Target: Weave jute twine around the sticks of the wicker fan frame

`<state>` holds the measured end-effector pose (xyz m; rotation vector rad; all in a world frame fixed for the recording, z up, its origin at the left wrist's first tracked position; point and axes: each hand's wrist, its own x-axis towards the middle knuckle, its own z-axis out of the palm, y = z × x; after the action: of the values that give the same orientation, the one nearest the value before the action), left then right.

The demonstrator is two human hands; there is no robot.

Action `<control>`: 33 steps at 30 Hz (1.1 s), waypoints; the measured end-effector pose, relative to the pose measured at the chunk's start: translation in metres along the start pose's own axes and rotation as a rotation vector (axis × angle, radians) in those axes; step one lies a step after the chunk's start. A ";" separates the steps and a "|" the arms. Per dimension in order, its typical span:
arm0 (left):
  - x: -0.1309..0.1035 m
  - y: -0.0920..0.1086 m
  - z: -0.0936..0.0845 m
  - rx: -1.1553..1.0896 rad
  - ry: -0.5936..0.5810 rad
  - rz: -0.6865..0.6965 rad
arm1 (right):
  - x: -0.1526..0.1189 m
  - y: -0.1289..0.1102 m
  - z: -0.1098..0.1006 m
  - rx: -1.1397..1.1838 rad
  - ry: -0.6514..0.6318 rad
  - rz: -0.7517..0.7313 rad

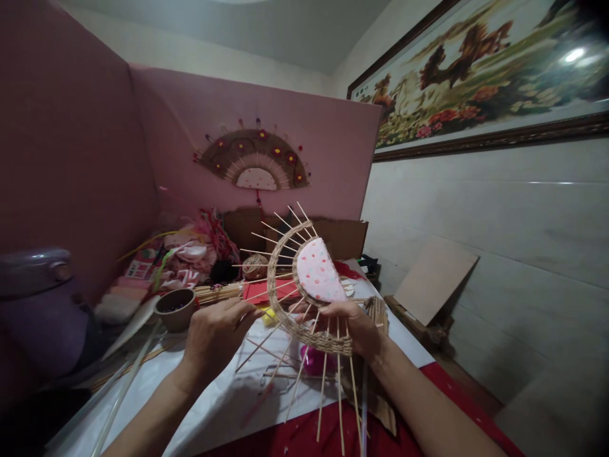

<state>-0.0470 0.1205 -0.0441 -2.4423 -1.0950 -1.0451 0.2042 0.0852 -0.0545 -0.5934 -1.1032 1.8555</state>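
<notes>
A half-round woven fan frame (286, 317) hangs in the air above the table, tilted on its side. Thin wooden sticks spread outward from its pink dotted fabric centre (320, 271), and a braided twine band crosses them. My right hand (349, 324) grips the frame at the lower edge of the fabric, fingers partly behind it. On the left, my left hand (219, 333) is closed, its fingertips pinching the end of one stick. A pink ball-like item (314, 360) and a small yellow item (269, 316) lie on the table behind the frame.
A finished fan (254, 155) hangs on the pink board. Along the back sit a brown cup (176, 310), a twine ball (255, 267), a pile of pink cloth (190, 254) and red paper (271, 291). A purple container (40, 311) stands left; cardboard (435, 279) leans right.
</notes>
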 end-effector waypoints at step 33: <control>0.009 0.007 -0.003 -1.070 0.012 -0.598 | 0.000 -0.001 -0.007 0.130 0.197 -0.236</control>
<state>-0.0395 0.1192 -0.0350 -2.8398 -1.5939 -2.3085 0.2104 0.0887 -0.0570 -0.5337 -0.8759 1.6141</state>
